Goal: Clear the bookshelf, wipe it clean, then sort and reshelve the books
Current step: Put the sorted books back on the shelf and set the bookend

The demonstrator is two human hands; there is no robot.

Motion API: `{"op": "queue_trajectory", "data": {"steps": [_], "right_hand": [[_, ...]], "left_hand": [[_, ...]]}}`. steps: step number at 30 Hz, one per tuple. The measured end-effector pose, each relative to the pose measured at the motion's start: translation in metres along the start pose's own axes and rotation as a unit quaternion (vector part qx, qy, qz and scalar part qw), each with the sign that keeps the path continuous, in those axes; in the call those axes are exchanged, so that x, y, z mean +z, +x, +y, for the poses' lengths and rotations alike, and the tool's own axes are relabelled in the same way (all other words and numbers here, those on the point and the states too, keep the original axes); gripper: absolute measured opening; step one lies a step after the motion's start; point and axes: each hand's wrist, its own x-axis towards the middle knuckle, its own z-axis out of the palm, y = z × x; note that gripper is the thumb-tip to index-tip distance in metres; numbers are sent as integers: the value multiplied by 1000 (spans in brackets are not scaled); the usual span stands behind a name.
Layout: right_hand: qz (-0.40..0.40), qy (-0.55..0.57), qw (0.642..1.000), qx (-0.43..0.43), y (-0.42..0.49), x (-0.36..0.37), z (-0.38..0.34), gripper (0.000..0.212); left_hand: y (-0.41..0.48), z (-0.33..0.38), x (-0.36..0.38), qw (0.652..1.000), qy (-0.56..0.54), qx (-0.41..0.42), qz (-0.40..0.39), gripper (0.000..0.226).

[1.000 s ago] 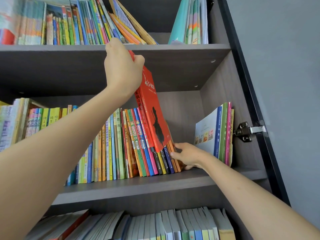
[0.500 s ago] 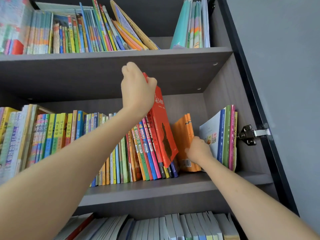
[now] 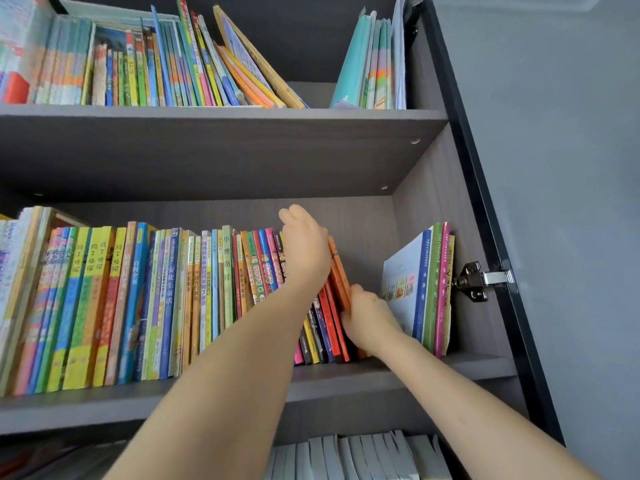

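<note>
Reaching into the middle shelf (image 3: 398, 375), the left hand (image 3: 304, 251) lies with straight, close-set fingers over the tops of the books at the right end of the long row of books (image 3: 194, 299), which stands upright from the shelf's left side. The right hand (image 3: 369, 318) presses against the outer cover of the thin orange books (image 3: 341, 275) leaning on that end, though whether its fingers lie flat or curl round the edge cannot be told; a small group of books (image 3: 426, 289) stands apart against the side wall (image 3: 433, 209), near the hinge (image 3: 481, 280)
</note>
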Motion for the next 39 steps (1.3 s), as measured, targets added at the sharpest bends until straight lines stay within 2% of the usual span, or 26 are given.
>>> {"op": "queue_trajectory", "data": {"steps": [1, 3, 4, 7, 9, 11, 13, 17, 22, 24, 25, 26, 27, 28, 29, 30, 32, 34, 36, 37, 39], "right_hand": [[1, 1, 1000, -5, -1, -1, -1, 20], [-13, 17, 1000, -12, -2, -2, 1, 23], [-33, 38, 999, -14, -3, -2, 3, 26], [-135, 129, 982, -7, -4, -7, 10, 50], [-181, 158, 971, -15, -4, -6, 16, 66], [-198, 136, 970, -25, -1, -5, 19, 73], [-209, 123, 970, -21, 3, -2, 19, 71], [-232, 93, 968, -33, 10, 1, 14, 65], [-234, 84, 969, -15, 11, 3, 12, 71], [-177, 30, 983, -32, 2, 1, 7, 63], [-102, -16, 994, -39, -5, -3, 3, 52], [9, -71, 997, -34, -17, -12, -1, 39], [135, -123, 983, -27, -28, -22, -5, 30], [242, -169, 955, -10, -39, -32, -7, 30], [313, -200, 928, 20, -49, -42, -3, 34], [343, -211, 913, 62, -55, -50, 1, 41], [284, -220, 917, 172, -65, -55, 17, 55], [187, -179, 938, 231, -66, -52, 35, 63], [117, -37, 958, 261, -54, -47, 51, 65], [105, 69, 955, 269, -44, -46, 59, 62], [107, 285, 914, 268, -27, -45, 66, 45]], "left_hand": [[-1, -5, 6, 1000, 2, -9, -18, 14], [0, -3, 16, 997, 83, 3, 9, 20], [1, -5, 22, 986, 148, 51, 61, 24], [11, -14, 15, 983, 105, 85, 122, 29], [29, -23, 0, 991, 59, 103, 69, 19], [45, -35, -20, 995, 30, 75, -55, 31], [54, -41, -36, 988, 13, 75, -135, 34], [58, -41, -46, 973, 86, 122, -179, 33], [57, -43, -44, 970, 122, 140, -158, 35], [47, -44, -40, 966, 148, 160, -136, 37], [42, -46, -40, 965, 161, 170, -115, 38], [35, -46, -38, 965, 162, 184, -92, 39], [29, -46, -38, 966, 154, 198, -68, 40], [23, -47, -39, 964, 144, 221, -41, 39], [17, -48, -40, 959, 138, 247, -14, 37], [13, -49, -42, 952, 136, 274, 11, 34], [1, -54, -46, 938, 123, 319, 51, 25], [-12, -62, -48, 925, 111, 358, 67, 16], [-22, -71, -48, 916, 112, 379, 64, 11], [-25, -76, -47, 916, 111, 381, 60, 10], [-29, -86, -46, 922, 107, 368, 56, 9]]}}
